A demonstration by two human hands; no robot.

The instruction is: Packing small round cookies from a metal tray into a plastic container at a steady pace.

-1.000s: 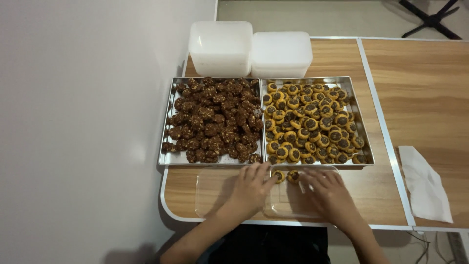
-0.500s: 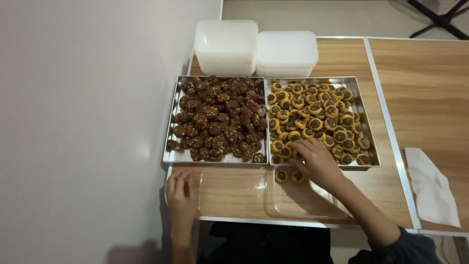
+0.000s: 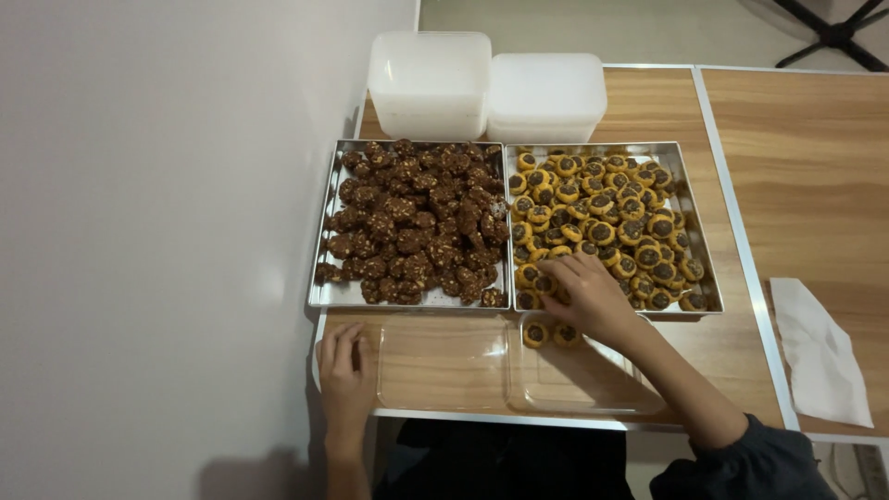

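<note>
Your right hand (image 3: pixel 583 294) reaches into the near left corner of the square metal tray of yellow round cookies with dark chocolate centres (image 3: pixel 696 243), fingers curled down over the cookies there; whether they are pinched on one cannot be told, because the back of the hand hides the fingertips. Just in front of that tray, two of the same yellow cookies (image 3: pixel 550 333) lie side by side in the far left corner of a clear rectangular plastic container (image 3: pixel 593 389) that sits near the table's front edge. A second clear plastic piece (image 3: pixel 435 366), lid or container, lies touching its left side. Your left hand (image 3: pixel 344 370) rests flat with fingers loosely together at the left end of that clear piece, gripping nothing. Behind it stands a second metal tray heaped with dark brown chocolate cookies flecked with nuts (image 3: pixel 412 222), edge to edge with the yellow tray. Beyond both trays sit two white lidded plastic tubs (image 3: pixel 486 88). A white folded cloth (image 3: pixel 820 352) lies on the wooden table (image 3: pixel 806 167) well to your right.
</note>
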